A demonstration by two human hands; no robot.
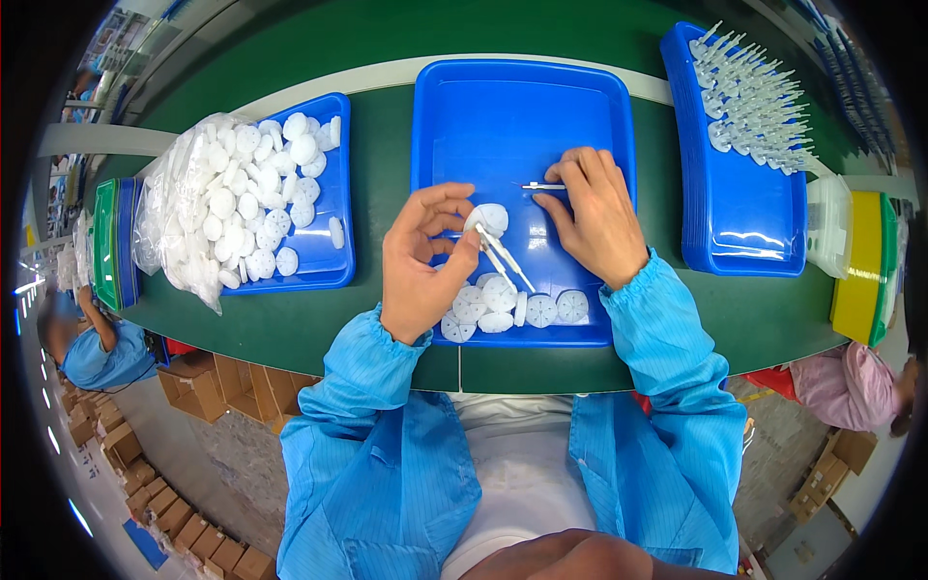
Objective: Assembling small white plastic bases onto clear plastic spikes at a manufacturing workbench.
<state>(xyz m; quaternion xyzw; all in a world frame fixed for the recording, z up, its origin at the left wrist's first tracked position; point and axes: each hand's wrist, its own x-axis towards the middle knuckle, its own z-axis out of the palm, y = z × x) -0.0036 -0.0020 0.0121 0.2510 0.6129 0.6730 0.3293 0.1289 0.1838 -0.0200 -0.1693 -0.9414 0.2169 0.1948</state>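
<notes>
Evidently both hands are busy over the shallow blue rectangular plastic tray (522, 106) in the middle of the dark green tabletop (382, 126). The left hand (418, 266) grasps a round white plastic disc (492, 218) between thumb and fingers, above the tray; two slender white rods (506, 261) slant from beside it toward the lower right, though whether they are joined to it I cannot tell. The right hand (601, 220) pinches a small slender white piece with a thin tip (535, 186) between thumb and forefinger, pointing left. Loose perforated white discs (498, 293) lie along the tray's near edge. Leftward, another blue tray (333, 259) bears a heap of similar white discs (248, 198) beside crumpled clear plastic film (155, 217); rightward, slender white spiky parts (749, 97) lie in rows on stacked blue trays (744, 232).
</notes>
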